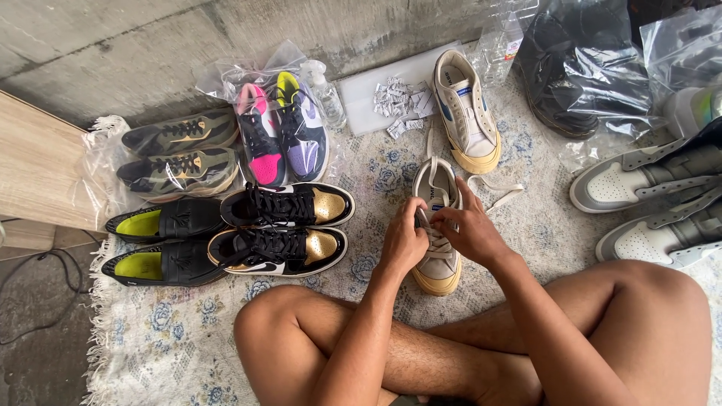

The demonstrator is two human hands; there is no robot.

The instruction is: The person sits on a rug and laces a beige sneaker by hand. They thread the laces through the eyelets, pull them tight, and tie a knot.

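Two cream sneakers [466,113], two black-and-gold sneakers [286,204], two black slip-ons [165,219], two olive sneakers [180,134], two grey high-tops [647,177]

Head cam, steep downward view, close over rug [188,338], single view

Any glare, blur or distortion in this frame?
Head view: soft even daylight, faint shadows; glare on the plastic bags; hands and cream shoe sharp; wide-angle bending at the edges.

Pretty cramped: black-and-gold sneakers [282,228] crowd the left, grey high-tops [650,199] block the right, a second cream sneaker [466,111] sits far. Bare rug [541,225] just right of the hands is open.
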